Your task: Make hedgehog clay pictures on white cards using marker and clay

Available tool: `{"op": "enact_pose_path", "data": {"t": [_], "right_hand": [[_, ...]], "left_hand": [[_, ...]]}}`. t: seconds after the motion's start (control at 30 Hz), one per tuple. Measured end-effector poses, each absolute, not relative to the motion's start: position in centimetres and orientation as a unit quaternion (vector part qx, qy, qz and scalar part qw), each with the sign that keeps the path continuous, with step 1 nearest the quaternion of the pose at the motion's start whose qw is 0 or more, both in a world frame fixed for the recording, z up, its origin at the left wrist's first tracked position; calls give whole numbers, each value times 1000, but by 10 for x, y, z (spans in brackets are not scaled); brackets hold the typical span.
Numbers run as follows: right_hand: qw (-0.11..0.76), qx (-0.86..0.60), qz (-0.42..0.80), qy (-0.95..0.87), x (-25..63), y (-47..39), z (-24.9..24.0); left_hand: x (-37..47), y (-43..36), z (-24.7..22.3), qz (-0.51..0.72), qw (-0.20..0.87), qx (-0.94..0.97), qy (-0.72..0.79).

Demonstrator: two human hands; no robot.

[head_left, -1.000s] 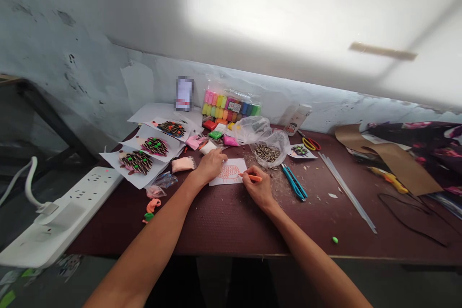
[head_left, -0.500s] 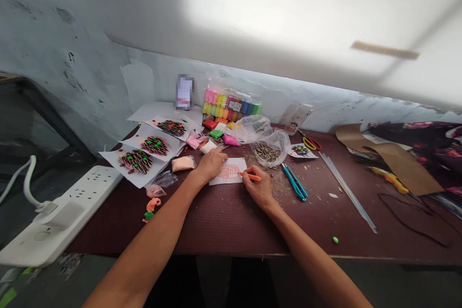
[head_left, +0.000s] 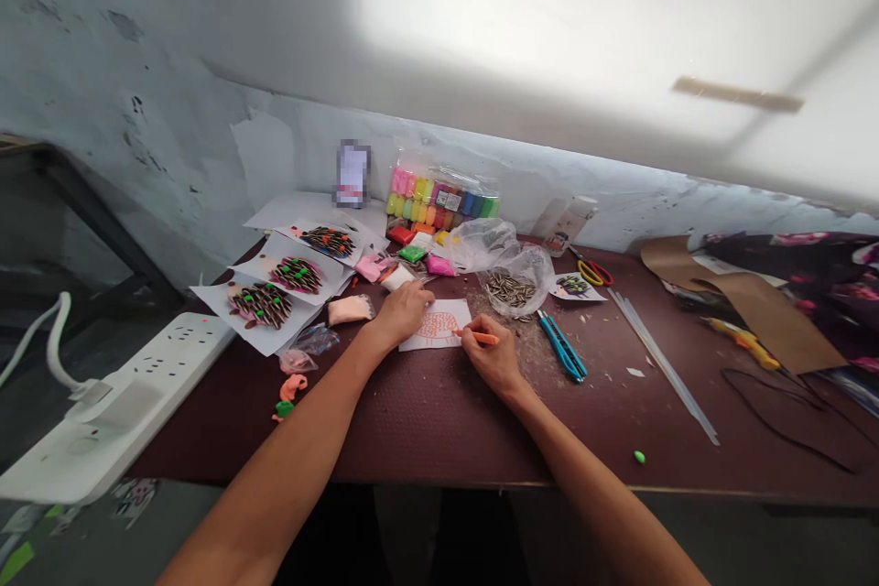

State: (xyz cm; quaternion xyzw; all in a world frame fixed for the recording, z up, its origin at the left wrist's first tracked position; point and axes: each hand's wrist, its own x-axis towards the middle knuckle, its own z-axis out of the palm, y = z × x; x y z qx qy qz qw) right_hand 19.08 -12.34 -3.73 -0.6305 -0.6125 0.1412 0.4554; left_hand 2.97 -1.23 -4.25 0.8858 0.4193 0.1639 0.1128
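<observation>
A small white paper (head_left: 446, 338) with an orange drawing lies on the dark red table (head_left: 412, 439). My right hand (head_left: 493, 350) is closed around an orange pen (head_left: 484, 338), whose tip is at the drawing's right side. The left edge of the paper is under or beside my left hand (head_left: 406, 311); its fingers are bent together, and whether anything is between them is hidden. Behind my left hand lies a white clay packet (head_left: 397, 276). Right of the paper are an open plastic bag of dark striped pieces (head_left: 512, 290) and teal-handled cutters (head_left: 563, 348).
Papers with spiky animal figures (head_left: 295, 275) lie at the left, by a white power strip (head_left: 165, 366). Coloured clay packs (head_left: 443, 201), a phone (head_left: 352, 174) and a bottle (head_left: 569, 224) stand behind. At the right are scissors (head_left: 594, 272), clear sticks (head_left: 663, 366) and a yellow tool (head_left: 742, 341).
The view has shifted very slightly. Both hands keep nearly the same places, with the orange pen still in my right hand.
</observation>
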Motion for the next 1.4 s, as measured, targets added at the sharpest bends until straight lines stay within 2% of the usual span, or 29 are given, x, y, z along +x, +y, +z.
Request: {"op": "enact_pose_path", "data": {"t": [0.5, 1.4], "right_hand": [[425, -582, 199, -664, 190, -126, -36], [415, -567, 218, -678, 191, -126, -40]], "left_hand": [[30, -12, -42, 156, 106, 889, 417], [29, -8, -50, 172, 100, 891, 409]]}}
